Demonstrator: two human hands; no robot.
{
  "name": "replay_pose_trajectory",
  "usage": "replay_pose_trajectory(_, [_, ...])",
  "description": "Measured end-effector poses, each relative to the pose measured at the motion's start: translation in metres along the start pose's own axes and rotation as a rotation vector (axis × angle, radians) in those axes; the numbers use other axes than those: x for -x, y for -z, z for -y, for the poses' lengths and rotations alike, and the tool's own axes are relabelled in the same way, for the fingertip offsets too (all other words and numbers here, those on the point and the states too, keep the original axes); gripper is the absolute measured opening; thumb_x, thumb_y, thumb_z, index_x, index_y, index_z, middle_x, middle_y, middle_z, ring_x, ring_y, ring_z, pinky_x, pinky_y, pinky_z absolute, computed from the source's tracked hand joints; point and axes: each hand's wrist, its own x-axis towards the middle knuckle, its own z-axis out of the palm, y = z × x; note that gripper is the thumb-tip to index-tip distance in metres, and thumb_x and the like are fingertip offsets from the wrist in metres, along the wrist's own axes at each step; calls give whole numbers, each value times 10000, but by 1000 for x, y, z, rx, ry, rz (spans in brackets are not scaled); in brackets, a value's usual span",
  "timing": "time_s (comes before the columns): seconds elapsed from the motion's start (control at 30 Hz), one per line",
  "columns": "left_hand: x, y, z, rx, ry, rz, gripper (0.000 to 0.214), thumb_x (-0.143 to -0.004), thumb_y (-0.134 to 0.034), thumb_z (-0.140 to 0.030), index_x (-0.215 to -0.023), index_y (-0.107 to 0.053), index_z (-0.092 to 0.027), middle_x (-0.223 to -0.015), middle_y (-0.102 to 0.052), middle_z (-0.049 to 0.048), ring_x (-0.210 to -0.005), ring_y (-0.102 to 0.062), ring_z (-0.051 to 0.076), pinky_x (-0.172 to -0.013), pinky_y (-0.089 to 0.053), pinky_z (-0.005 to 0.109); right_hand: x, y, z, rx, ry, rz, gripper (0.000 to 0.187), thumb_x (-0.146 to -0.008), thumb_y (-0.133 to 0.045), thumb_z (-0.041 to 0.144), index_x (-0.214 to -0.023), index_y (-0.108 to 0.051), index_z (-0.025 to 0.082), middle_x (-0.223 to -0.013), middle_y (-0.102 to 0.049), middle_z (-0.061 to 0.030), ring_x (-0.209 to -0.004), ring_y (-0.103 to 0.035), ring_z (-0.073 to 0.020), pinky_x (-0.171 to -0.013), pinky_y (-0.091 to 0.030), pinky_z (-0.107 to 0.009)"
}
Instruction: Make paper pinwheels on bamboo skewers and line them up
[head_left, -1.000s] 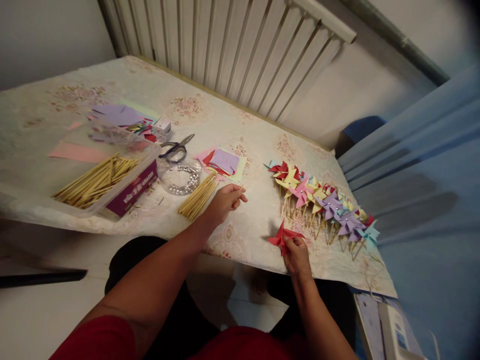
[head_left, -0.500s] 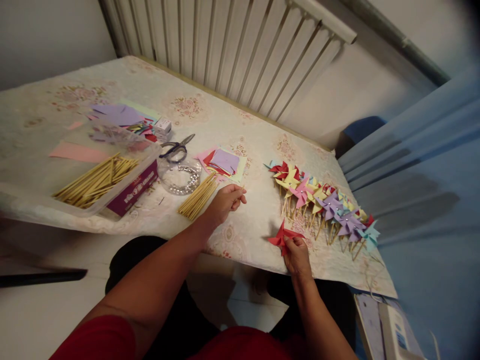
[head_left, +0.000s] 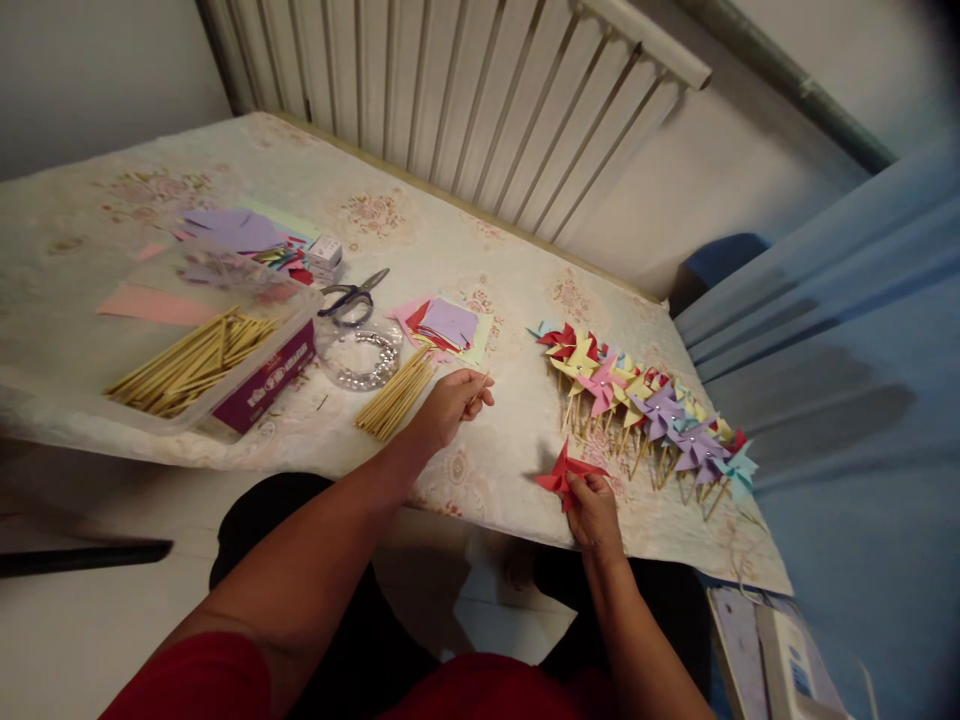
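My left hand is closed, fingertips pinched on a thin stick; only its tip shows, the rest is hidden by the hand. Just left of that hand lies a bundle of wooden sticks. In my right hand, near the table's front edge, a red paper pinwheel is gripped between thumb and fingers, its points spread out. To the right stand rows of finished-looking pinwheels on sticks in yellow, pink, purple, red and blue.
A clear plastic box holds many sticks. Beside it are scissors, a round dish of silvery pins, stacked paper squares, purple paper and a small white box. A radiator borders the table's back.
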Motion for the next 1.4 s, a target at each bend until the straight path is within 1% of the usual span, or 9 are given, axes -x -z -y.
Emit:
replay_pose_trajectory(0.23, [0,0,-2,52,33,3,105,-828,-643,-203,-816,-606,-106,-667,-597,23,-459,-394,30,-439,-197,179,0,1,0,6,12,25,273,-576,-875,242,-663,-623,181,-626,-670,31,-546,-625,-107,-555,-541,-232])
replay_pose_trajectory(0.4, [0,1,-1,54,47,7,114,-802,-669,-177,-769,-579,-115,-668,-601,23,-463,-405,26,-443,-210,169,1,-2,1,-6,0,-3,273,-542,-890,233,-680,-663,171,-659,-702,21,-558,-626,-97,-561,-539,-218])
replay_pose_trajectory(0.53, [1,1,-2,73,48,4,167,-780,-697,-173,-733,-545,-124,-667,-599,23,-474,-413,26,-447,-215,163,1,-2,2,-13,-7,-7,288,-530,-899,242,-653,-648,170,-618,-681,35,-538,-610,-82,-550,-525,-196])
replay_pose_trajectory(0.67, [2,-1,-4,83,68,1,196,-770,-723,-190,-732,-541,-126,-675,-595,23,-478,-405,25,-448,-212,161,0,0,0,3,7,8,302,-547,-899,257,-684,-644,171,-635,-688,35,-548,-618,-83,-558,-528,-193])
replay_pose_trajectory(0.8, [1,-1,-4,117,70,3,177,-735,-732,-161,-745,-560,-118,-687,-566,8,-484,-413,24,-447,-212,162,-2,3,-3,16,13,14,298,-570,-890,249,-662,-616,178,-594,-655,50,-511,-594,-80,-515,-504,-190])
replay_pose_trajectory(0.9, [1,0,-4,129,64,-1,151,-710,-722,-127,-763,-581,-109,-688,-546,0,-489,-424,28,-448,-215,164,-3,4,-4,9,12,0,286,-565,-886,237,-673,-628,177,-620,-667,41,-522,-601,-87,-523,-511,-201])
replay_pose_trajectory(1.0, [1,0,-5,111,67,-7,115,-719,-698,-116,-781,-602,-104,-661,-526,-7,-494,-437,38,-453,-231,169,-4,4,-5,9,13,-3,288,-559,-886,231,-655,-618,186,-623,-667,41,-535,-609,-96,-536,-522,-213])
replay_pose_trajectory(1.17, [3,-1,-7,98,71,-9,89,-733,-673,-104,-770,-594,-116,-613,-500,-21,-498,-441,48,-467,-253,175,-4,3,-4,-2,-11,-23,308,-530,-897,224,-633,-609,186,-591,-652,48,-518,-589,-83,-517,-497,-193])
replay_pose_trajectory(1.4, [4,0,-8,94,62,-14,150,-722,-690,-115,-709,-542,-133,-618,-509,-21,-493,-441,48,-468,-250,184,-4,3,-3,17,-4,-6,277,-562,-880,215,-648,-619,186,-604,-658,37,-528,-607,-107,-530,-518,-228])
